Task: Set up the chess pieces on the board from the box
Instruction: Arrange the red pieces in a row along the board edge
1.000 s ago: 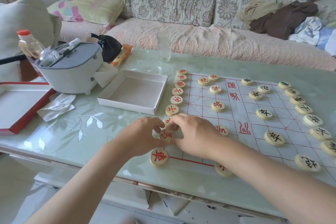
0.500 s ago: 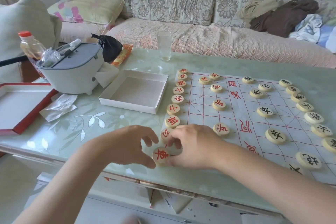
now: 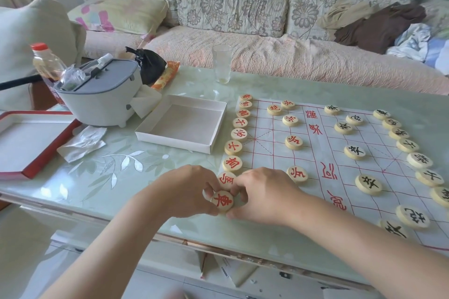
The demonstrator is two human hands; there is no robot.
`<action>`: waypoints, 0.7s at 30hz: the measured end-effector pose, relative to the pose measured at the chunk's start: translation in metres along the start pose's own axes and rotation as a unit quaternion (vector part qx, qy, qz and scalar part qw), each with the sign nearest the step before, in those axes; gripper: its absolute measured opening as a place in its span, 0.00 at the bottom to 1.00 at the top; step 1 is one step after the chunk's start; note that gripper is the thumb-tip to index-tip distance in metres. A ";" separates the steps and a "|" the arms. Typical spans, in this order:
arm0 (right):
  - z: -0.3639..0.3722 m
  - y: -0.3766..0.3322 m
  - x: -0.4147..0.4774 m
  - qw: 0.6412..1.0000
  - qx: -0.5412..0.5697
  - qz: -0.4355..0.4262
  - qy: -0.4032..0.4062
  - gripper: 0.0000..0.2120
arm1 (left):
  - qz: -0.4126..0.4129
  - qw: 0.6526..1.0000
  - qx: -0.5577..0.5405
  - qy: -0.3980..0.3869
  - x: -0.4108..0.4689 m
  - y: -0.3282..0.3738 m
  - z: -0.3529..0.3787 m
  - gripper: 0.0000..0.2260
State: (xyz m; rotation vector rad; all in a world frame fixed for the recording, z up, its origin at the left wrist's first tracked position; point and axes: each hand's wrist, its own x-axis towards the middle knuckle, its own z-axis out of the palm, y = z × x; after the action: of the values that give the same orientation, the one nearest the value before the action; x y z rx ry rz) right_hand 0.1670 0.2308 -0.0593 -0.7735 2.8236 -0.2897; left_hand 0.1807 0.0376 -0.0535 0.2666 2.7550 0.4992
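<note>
Together, left hand (image 3: 184, 192) and right hand (image 3: 264, 195) pinch a flat red-marked piece (image 3: 222, 201), face up, at the board (image 3: 340, 167) corner.

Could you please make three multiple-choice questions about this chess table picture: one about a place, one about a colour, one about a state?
1. Where is the drinking glass?
A. inside the box
B. at the table's far edge, near the sofa
C. on the red tray

2. What colour are the characters on the column of pieces by the white box?
A. red
B. black
C. blue

3. What is the state of the white box?
A. closed
B. full of pieces
C. open and empty

Answers:
1 B: it stands before the sofa.
2 A: the piece that the left hand and right hand touch is red too.
3 C: its bare bottom shows.
</note>
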 end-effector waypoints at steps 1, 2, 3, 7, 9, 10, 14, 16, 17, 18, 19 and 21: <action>-0.003 0.001 0.000 1.000 0.000 0.005 -0.011 0.21 | -0.001 1.000 -0.002 -0.004 0.000 0.000 -0.001 0.18; -0.008 0.003 0.000 1.000 0.007 0.012 -0.016 0.21 | -0.005 1.000 -0.008 -0.006 0.000 -0.001 -0.002 0.17; -0.014 0.005 0.001 0.999 0.023 0.023 -0.012 0.20 | -0.010 1.000 -0.020 -0.001 0.001 -0.002 -0.005 0.17; -0.028 0.029 0.020 0.992 0.076 0.068 0.069 0.07 | -0.020 0.993 -0.048 0.108 0.015 -0.003 -0.009 0.08; -0.023 0.037 0.032 0.992 0.055 0.082 0.080 0.09 | -0.026 0.988 -0.037 0.148 0.028 0.000 -0.005 0.08; -0.020 0.039 0.036 0.992 0.048 0.086 0.073 0.11 | -0.029 0.988 -0.036 0.149 0.035 0.002 -0.002 0.09; -0.009 0.041 0.048 0.995 0.037 0.086 0.042 0.11 | -0.052 0.991 -0.043 0.118 0.055 0.010 0.005 0.12; -0.007 0.041 0.051 0.994 0.042 0.090 0.041 0.12 | -0.060 0.990 -0.045 0.116 0.061 0.011 0.003 0.14; -0.007 0.041 0.052 0.994 0.046 0.092 0.042 0.14 | -0.063 0.990 -0.050 0.115 0.063 0.011 0.002 0.14; -0.007 0.041 0.053 0.994 0.048 0.092 0.043 0.16 | -0.066 0.990 -0.053 0.112 0.064 0.011 0.002 0.14; -0.007 0.041 0.053 0.994 0.046 0.092 0.042 0.18 | -0.067 0.990 -0.056 0.107 0.065 0.011 0.001 0.15; -0.008 0.041 0.053 0.994 0.044 0.090 0.038 0.18 | -0.066 0.990 -0.070 0.102 0.065 0.012 0.001 0.16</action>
State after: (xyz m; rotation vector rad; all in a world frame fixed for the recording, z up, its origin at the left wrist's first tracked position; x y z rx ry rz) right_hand 0.1003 0.2389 -0.0684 -0.4960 2.9031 -0.4189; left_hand 0.1224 0.0639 -0.0681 -0.0002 2.8906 0.7172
